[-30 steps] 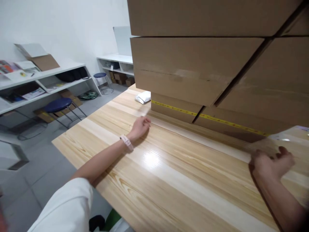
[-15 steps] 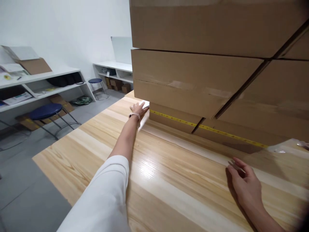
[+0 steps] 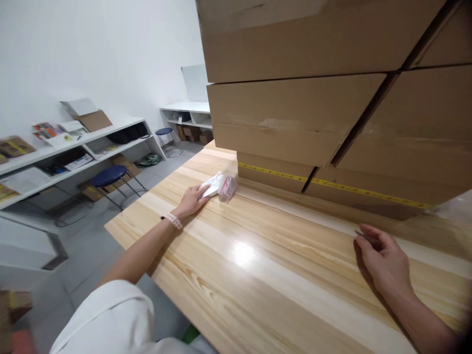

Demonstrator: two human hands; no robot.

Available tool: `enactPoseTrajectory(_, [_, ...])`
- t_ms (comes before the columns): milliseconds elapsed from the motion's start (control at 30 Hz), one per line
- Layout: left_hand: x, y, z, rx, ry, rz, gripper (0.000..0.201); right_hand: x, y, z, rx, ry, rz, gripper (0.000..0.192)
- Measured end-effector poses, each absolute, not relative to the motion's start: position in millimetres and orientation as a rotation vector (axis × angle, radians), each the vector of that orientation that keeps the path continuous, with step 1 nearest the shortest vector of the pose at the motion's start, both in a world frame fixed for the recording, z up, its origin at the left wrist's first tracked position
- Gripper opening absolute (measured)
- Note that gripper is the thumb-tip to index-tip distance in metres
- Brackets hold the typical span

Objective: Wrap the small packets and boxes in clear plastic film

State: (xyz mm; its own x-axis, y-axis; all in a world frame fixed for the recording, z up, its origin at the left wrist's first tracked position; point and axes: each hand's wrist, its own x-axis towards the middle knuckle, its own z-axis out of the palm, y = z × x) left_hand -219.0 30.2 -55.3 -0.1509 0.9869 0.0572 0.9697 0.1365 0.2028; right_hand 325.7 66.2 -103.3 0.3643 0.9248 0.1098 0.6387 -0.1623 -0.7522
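One clear packet [image 3: 220,186] on table [image 3: 258,275], now pulled clear of stacked cardboard boxes [image 3: 295,113], pinched by left hand [image 3: 191,200]. Right hand [image 3: 385,260] resting loosely curled, empty, nearer boxes.

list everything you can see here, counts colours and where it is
clear plastic packet with white and pink contents: 1, on the table by the left hand
light pine wooden table: 1, pale wood, foreground
brown cardboard boxes: several, stacked on the table, right and top
yellow measuring tape: 1, along the lowest box
blue round stools: 2, on the grey floor, left
white wall shelves: left, holding papers, a box, dark bags
pale pink wristband: 1, left wrist
left hand: fingers on the packet
right hand: resting on the table, right
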Motion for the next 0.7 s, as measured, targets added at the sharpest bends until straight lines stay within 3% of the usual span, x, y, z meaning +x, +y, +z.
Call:
enactPoseTrajectory(133, [-188.3, -37.6, -60.9, 2.083, 2.213, 0.427, 0.057, 308.9, 59.3, -100.4, -1.745, -1.445, 0.561, 0.054])
enactPoseTrajectory(300, [-117.7, -62.2, -58.4, 2.269, 1.998, 0.465, 0.057, 238.2, 10.5, -87.2, -1.236, -1.813, 0.751, 0.087])
enactPoseTrajectory(367, [-85.2, -56.0, -54.3, 2.380, 1.861, 0.426, 0.059, 213.1, -5.6, -83.6, -1.066, -2.026, 0.671, 0.095])
enactPoseTrajectory(567, [-22.0, -22.3, -41.4, 2.515, 1.766, 0.219, 0.057, 216.0, -8.3, -88.4, -1.030, -2.180, 0.465, 0.037])
enactPoseTrajectory(700, [-17.3, -14.6, -36.5, 2.576, 1.787, 0.111, 0.060, 239.7, -1.4, -91.2, -1.156, -2.147, 0.281, 0.032])
